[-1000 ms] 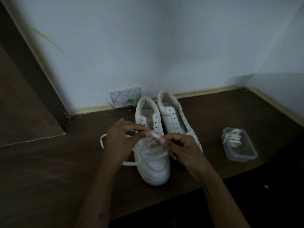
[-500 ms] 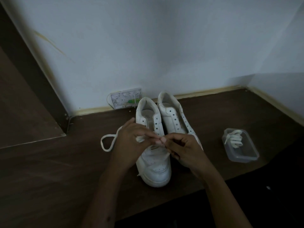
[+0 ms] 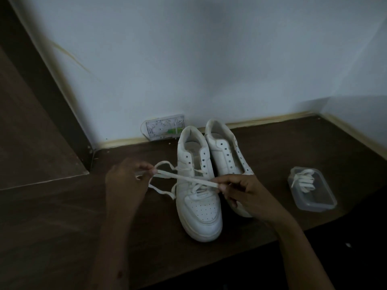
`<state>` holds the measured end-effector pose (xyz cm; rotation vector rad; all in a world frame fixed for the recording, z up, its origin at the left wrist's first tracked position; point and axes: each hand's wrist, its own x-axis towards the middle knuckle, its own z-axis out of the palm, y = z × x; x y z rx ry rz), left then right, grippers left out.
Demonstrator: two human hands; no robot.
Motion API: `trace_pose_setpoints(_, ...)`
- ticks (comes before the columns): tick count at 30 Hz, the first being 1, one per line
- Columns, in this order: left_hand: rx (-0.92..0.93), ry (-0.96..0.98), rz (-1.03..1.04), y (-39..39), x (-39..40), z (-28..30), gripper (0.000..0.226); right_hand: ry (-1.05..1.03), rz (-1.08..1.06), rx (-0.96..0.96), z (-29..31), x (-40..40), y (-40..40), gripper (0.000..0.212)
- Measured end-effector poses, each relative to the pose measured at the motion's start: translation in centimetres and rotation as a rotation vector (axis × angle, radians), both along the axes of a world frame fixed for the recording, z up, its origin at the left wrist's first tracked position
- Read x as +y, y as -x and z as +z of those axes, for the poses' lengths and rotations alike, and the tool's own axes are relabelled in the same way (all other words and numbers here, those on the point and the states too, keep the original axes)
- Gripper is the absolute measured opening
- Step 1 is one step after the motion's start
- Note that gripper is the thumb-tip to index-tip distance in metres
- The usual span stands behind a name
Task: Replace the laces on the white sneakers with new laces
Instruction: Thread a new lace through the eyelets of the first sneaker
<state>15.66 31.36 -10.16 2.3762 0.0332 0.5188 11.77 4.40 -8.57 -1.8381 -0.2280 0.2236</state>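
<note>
Pinching a flat white lace (image 3: 184,178) taut between both hands (image 3: 125,181) (image 3: 249,191), the person seems mid-lacing the left white leather sneaker (image 3: 199,210); next, thread an eyelet.

white sneakers (image 3: 211,174) side by side, lace (image 3: 186,179) half-threaded

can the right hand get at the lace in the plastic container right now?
Probably not yet: the right hand is pinching the lace stretched across the left sneaker. Once it lets go, the open plastic container sits beside it with nothing between.
</note>
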Motion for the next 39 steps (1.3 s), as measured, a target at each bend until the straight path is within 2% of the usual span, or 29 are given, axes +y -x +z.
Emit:
trace_pose_setpoints(2, 0.001, -0.005, -0.070, 0.0, -0.7, -0.1, 0.013, 0.054, 0.003, -0.057, 0.0, 0.4, -0.1, 0.028)
trace_pose_setpoints(5, -0.016, 0.132, -0.348, 0.7, -3.1, 1.2, 0.021, 0.031, -0.054, -0.151, 0.2, 1.6, -0.3, 0.038)
trace_pose_setpoints(8, 0.008, 0.265, -0.603, 1.3, -5.8, 1.5, 0.029, -0.030, -0.199, -0.236, 0.1, 2.7, -0.3, 0.033)
trace_pose_setpoints(10, -0.018, 0.244, -0.667, 1.1, -6.7, 0.8, 0.028, -0.019, -0.264, -0.292, -0.2, 3.1, -0.5, 0.027)
trace_pose_setpoints(15, -0.121, 0.094, -0.566, 0.1, -6.5, -0.6, 0.025, -0.074, -0.356, -0.300, -1.2, 3.6, -0.8, 0.019)
trace_pose_setpoints(19, -0.188, 0.065, -0.495, 0.1, -6.6, -0.6, 0.021, -0.121, -0.443, -0.356, -1.6, 4.3, -1.3, 0.027)
trace_pose_setpoints(22, -0.253, 0.098, -0.368, 0.1, -6.8, -0.9, 0.009, -0.210, -0.551, -0.338, -1.6, 4.9, -1.3, 0.021)
trace_pose_setpoints(25, -0.285, 0.168, -0.232, 0.2, -6.9, -1.1, 0.007, -0.064, -0.607, -0.408, -2.0, 5.2, -1.3, 0.009)
trace_pose_setpoints(27, -0.307, 0.175, -0.212, 0.3, -7.2, -1.2, 0.006, 0.059, -0.601, -0.442, -2.5, 5.5, -1.3, 0.006)
trace_pose_setpoints(31, -0.317, 0.087, -0.188, 0.3, -8.2, -1.6, 0.009, 0.261, -0.610, -0.490, -3.4, 6.5, -1.6, 0.013)
trace_pose_setpoints(39, -0.312, 0.018, -0.207, -0.2, -8.4, -1.9, 0.016, 0.480, -0.610, -0.506, -3.2, 6.9, -1.9, 0.022)
